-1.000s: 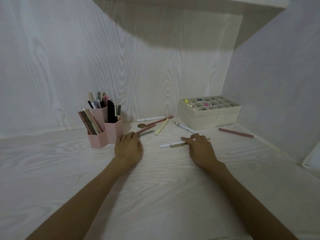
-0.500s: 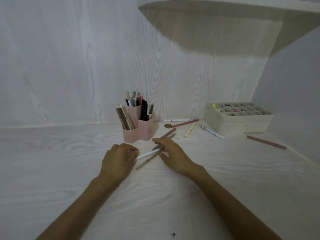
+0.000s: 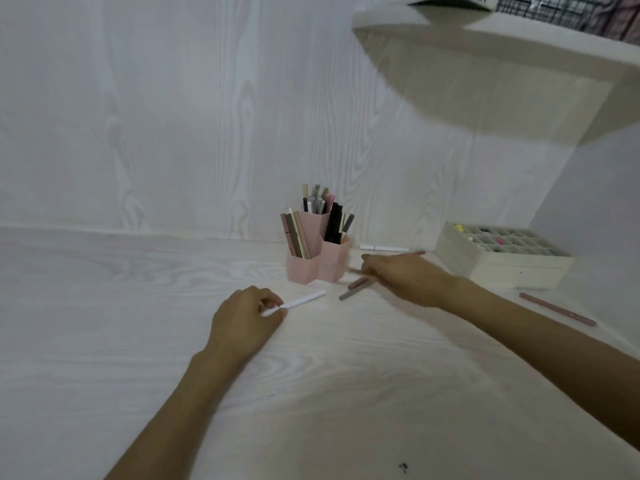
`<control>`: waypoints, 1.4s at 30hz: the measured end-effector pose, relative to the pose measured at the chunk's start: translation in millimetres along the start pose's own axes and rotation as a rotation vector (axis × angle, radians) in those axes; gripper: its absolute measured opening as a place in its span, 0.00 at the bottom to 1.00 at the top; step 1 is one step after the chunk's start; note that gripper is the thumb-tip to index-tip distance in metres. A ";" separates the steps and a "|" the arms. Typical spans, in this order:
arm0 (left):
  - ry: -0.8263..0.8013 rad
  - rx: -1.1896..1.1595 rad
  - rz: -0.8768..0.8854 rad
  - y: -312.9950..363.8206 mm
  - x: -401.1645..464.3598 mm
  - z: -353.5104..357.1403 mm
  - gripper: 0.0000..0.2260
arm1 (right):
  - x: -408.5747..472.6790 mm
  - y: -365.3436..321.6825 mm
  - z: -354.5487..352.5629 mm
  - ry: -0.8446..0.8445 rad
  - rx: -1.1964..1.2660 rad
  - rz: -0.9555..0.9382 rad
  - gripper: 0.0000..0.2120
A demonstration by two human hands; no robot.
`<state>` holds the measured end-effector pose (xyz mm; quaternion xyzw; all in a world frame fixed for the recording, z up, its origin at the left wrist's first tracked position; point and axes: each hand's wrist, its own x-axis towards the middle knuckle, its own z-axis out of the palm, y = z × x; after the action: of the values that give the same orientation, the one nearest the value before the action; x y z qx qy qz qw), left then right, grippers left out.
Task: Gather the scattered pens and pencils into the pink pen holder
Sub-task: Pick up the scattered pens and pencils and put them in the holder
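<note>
**Two hands at work beside the pink pen holder**

The left hand (image 3: 244,318) pinches one end of a white pen (image 3: 303,300), whose other end points toward the pink pen holder (image 3: 317,266). The holder stands upright on the tabletop (image 3: 104,306), already packed with pens. The right hand (image 3: 405,275) reaches in just beside the holder, fingers over a pink pencil (image 3: 358,283) and a grey pen (image 3: 348,294); blur hides whether it grips them. Another pink pencil (image 3: 557,309) lies well apart, near a compartment box (image 3: 502,265).
</note>
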<state>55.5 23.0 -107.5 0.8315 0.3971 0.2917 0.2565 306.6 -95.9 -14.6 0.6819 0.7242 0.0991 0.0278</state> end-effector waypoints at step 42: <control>-0.010 -0.044 -0.109 -14.8 3.8 -14.9 0.01 | 79.1 1.0 -22.3 0.679 0.416 0.423 0.13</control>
<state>39.6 37.1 -105.8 0.8041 0.4342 0.2819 0.2924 298.2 -19.7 15.0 0.7350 0.5413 0.1730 -0.3699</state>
